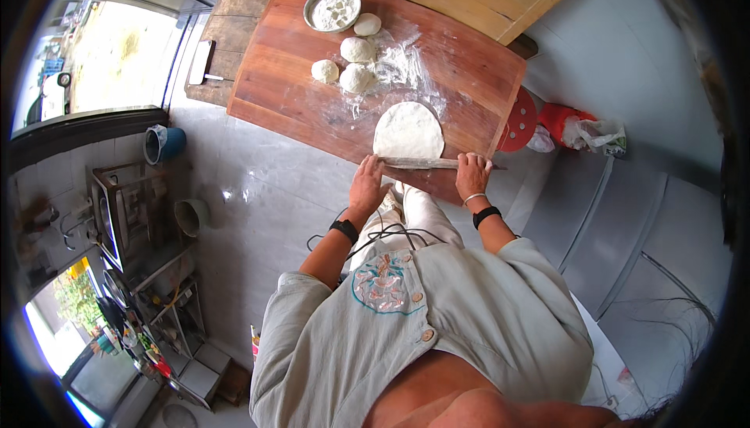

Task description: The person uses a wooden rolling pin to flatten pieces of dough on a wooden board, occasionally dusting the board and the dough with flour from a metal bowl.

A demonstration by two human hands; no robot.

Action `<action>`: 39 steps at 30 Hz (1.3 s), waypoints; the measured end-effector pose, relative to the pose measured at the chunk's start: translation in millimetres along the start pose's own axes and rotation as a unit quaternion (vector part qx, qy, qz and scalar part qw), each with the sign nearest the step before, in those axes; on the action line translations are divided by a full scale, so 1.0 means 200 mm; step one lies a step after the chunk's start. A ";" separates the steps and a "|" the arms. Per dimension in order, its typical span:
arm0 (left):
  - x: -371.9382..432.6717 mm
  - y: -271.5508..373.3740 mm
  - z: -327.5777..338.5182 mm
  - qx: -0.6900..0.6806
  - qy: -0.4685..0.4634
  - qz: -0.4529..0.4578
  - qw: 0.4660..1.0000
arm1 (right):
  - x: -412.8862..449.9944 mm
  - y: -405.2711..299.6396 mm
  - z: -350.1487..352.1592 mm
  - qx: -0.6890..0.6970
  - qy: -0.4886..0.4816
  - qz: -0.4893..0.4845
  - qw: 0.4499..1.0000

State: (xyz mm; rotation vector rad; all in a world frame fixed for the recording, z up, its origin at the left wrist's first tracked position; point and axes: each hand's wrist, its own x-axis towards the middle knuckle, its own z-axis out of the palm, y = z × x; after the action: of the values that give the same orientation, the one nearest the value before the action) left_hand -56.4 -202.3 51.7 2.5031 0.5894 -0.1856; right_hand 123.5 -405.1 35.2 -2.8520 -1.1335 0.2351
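A wooden rolling pin (pixel 419 163) lies across the near edge of a flattened round of dough (pixel 409 132). On its left end rests my left hand (pixel 368 182), the fingers laid over the wood. My right hand (pixel 473 175) has its fingers curled around the other end. Both hands are at the near edge of a reddish wooden board (pixel 281 65). Beyond the round, loose flour (pixel 404 68) is smeared over the board. Several dough balls (pixel 356 49) sit beside that flour, with a metal bowl of flour (pixel 333 9) at the far side.
A cleaver (pixel 202 62) lies on the wooden table (pixel 240 18) left of the board. A round red stool (pixel 520 120) and plastic bags (pixel 592 129) are at the right. On the floor at left stand a blue bucket (pixel 167 144) and a metal rack (pixel 170 287).
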 end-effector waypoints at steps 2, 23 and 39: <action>-0.01 -0.03 0.03 -0.058 0.069 -0.027 0.996 | -0.06 0.04 0.00 0.065 -0.023 0.010 0.998; 0.64 0.48 0.11 -0.251 -0.028 0.018 0.967 | -0.12 -0.11 0.25 0.232 0.041 0.064 0.970; 1.05 0.42 -0.25 0.159 0.163 0.143 0.963 | 0.70 0.39 -0.35 0.117 0.010 0.035 0.992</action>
State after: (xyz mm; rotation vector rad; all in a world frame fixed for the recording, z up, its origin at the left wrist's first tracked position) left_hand 169.4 -160.0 82.7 2.9227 0.3329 0.2692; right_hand 287.9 -366.6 78.4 -2.6822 -0.9352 0.3189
